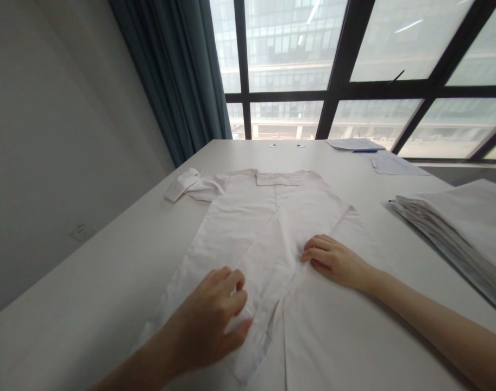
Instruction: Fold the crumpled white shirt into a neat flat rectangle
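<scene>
A white long garment (235, 217), like a coat or shirt, lies spread on the white table with its collar (277, 179) at the far end. One sleeve (202, 187) sticks out to the far left, its cuff turned up. The other sleeve (268, 271) is folded across the front and runs down toward me. Over the lower left part, my left hand (211, 315) hovers close to this folded sleeve, fingers loosely curled and thumb apart, nothing visible in it. My right hand (333, 259) rests on the garment beside the folded sleeve, fingers bent and slightly apart, fingertips touching the cloth.
A stack of folded white cloth (468, 217) lies at the right edge of the table (142, 260). Papers (356, 144) and a blue pen (365, 151) are at the far right. Beyond stand a window (288, 49) and a dark blue curtain (178, 70); a wall is on the left.
</scene>
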Demonstrator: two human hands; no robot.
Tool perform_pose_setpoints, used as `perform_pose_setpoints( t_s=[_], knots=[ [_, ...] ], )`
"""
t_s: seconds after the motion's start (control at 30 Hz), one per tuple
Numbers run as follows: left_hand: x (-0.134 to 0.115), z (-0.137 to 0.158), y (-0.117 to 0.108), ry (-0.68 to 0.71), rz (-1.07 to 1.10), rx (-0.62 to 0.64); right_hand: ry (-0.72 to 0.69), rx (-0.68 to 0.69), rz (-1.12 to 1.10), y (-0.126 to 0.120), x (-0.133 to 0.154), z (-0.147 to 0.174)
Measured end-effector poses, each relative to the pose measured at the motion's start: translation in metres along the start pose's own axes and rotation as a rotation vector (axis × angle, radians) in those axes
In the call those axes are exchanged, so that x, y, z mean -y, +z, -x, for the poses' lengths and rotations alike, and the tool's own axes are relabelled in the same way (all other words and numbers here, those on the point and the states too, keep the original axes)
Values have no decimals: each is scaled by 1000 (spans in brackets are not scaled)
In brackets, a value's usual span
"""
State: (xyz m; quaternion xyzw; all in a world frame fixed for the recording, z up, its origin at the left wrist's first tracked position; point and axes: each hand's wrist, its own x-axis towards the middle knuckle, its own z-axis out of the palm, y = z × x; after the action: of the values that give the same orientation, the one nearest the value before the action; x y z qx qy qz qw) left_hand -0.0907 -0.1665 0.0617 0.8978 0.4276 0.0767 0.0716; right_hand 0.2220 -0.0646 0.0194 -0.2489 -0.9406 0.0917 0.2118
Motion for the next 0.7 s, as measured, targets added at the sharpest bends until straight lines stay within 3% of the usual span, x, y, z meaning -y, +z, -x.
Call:
perform_pose_setpoints(
  t_s=[0.1, 0.2, 0.37, 0.6, 0.7],
  knots=[
    [18, -2, 0, -178, -127, -96, -21, 2, -31, 1, 2, 0],
    [26, -4, 5, -320, -228, -46, -25, 2, -57, 1, 4, 0],
    [23, -4, 9, -308, -178, 43, -20, -14, -55, 3, 6, -1],
    [27, -2, 4, -356, -234, -4, -8, 28, -169, -2, 12, -3],
    [26, -2, 12, -300, -220, -115, 19, 23, -237, -1, 10, -4]
  ],
)
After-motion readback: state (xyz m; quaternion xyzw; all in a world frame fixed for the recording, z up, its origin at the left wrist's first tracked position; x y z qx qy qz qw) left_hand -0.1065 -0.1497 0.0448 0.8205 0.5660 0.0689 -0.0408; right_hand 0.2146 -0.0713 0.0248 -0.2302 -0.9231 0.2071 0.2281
